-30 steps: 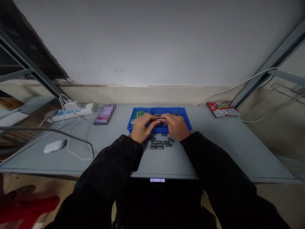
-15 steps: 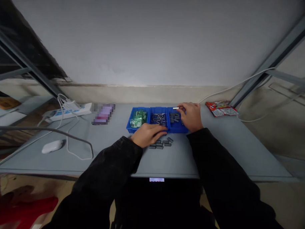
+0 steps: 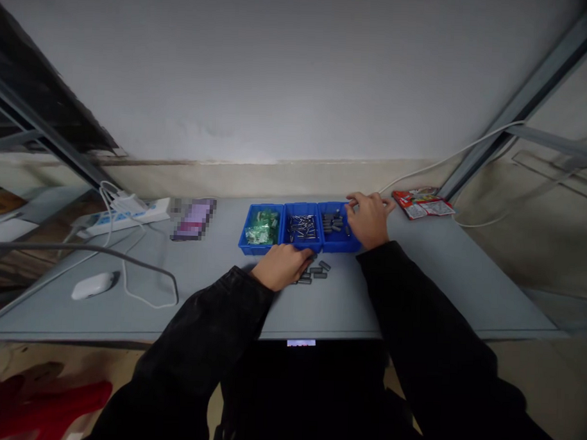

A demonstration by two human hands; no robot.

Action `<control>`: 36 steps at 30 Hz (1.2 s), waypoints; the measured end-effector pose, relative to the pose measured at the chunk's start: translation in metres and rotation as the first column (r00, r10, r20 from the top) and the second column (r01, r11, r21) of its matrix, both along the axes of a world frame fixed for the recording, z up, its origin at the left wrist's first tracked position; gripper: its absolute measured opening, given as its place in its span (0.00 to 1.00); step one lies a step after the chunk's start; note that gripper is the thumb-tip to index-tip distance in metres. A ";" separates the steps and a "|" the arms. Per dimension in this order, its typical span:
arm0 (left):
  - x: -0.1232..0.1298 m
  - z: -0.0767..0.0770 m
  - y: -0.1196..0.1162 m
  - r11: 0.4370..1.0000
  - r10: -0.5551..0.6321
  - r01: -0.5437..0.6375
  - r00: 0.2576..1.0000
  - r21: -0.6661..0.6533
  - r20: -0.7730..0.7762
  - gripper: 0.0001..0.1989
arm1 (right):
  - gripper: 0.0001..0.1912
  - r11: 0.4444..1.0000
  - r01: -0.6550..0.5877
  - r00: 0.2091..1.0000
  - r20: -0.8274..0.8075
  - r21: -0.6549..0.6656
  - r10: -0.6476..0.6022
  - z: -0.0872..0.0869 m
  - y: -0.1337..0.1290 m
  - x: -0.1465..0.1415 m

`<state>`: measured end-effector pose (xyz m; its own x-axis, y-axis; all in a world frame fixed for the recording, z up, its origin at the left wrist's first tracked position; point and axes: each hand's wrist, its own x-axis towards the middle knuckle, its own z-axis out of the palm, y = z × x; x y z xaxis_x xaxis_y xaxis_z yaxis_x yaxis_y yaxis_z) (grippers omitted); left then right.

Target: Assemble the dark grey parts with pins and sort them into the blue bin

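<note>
Three joined blue bins stand on the grey table. The left bin (image 3: pixel 242 242) holds green-and-white pieces in clear plastic, the middle bin (image 3: pixel 300 244) loose metal screws or pins, the right bin (image 3: pixel 338 246) short dark grey cylinders. At the right bin's outer edge is my right hand (image 3: pixel 370 221), fingers apart, with nothing visible in them. My left hand (image 3: pixel 282 267) is closed at the middle bin's front edge, fingertips down by a loose pile of grey cylinders (image 3: pixel 319 275). What its fingers hold, if anything, is hidden.
To the left lie a phone (image 3: pixel 195 218), a white power strip (image 3: pixel 130 219) with cables and a white earbud case (image 3: pixel 93 285). A red snack packet (image 3: pixel 422 204) rests at the back right. Behind the table rises a wall (image 3: pixel 297 104).
The small light piece seen in my right fingers is gone from view, and those fingers have spread at the bin's edge. My left fingers have drawn together and lowered toward the grey cylinders.
</note>
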<state>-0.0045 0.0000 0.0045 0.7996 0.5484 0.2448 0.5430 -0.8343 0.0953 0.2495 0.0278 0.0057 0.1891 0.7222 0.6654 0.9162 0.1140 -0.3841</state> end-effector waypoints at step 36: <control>-0.003 0.001 -0.001 0.975 -0.158 0.206 0.912 -0.089 0.378 0.13 | 0.13 0.863 -0.162 0.940 0.190 -0.478 0.282 -0.007 0.005 -0.003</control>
